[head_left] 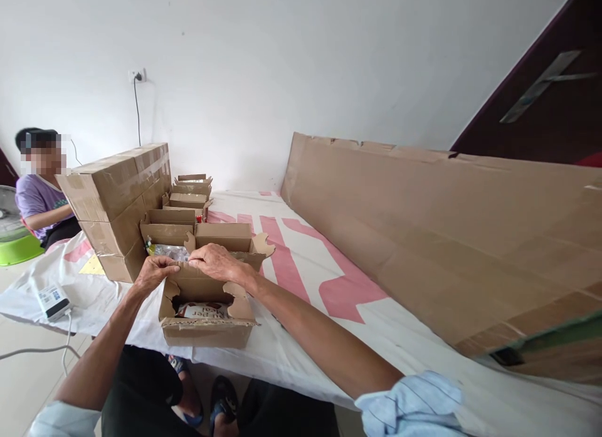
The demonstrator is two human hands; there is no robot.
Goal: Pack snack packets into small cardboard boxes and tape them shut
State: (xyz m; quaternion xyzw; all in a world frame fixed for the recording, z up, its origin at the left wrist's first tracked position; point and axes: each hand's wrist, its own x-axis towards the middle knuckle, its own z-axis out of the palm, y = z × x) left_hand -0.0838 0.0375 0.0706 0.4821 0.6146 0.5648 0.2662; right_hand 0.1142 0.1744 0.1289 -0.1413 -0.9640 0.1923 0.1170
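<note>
An open cardboard box (pixel 207 334) sits at the table's front edge, with a white printed packet (pixel 203 310) lying inside. Both hands are at the raised far flap of this box. My left hand (pixel 157 274) is closed, pinching the flap's top edge near its left corner. To its right, my right hand (pixel 215 261) is closed over the same edge, its fingertips partly hidden. Just beyond the hands lies a clear plastic bag (pixel 168 252) in another open box (pixel 165 226). A further open box (pixel 223 237) stands behind my right hand.
Taped closed boxes (pixel 120 189) are stacked at the left, with more open boxes (pixel 188 202) behind. A large cardboard sheet (pixel 423 230) stands along the right. A white power strip (pixel 52 300) with a cable lies on the white-and-red tablecloth (pixel 291 255). Another person (pixel 42 199) sits far left.
</note>
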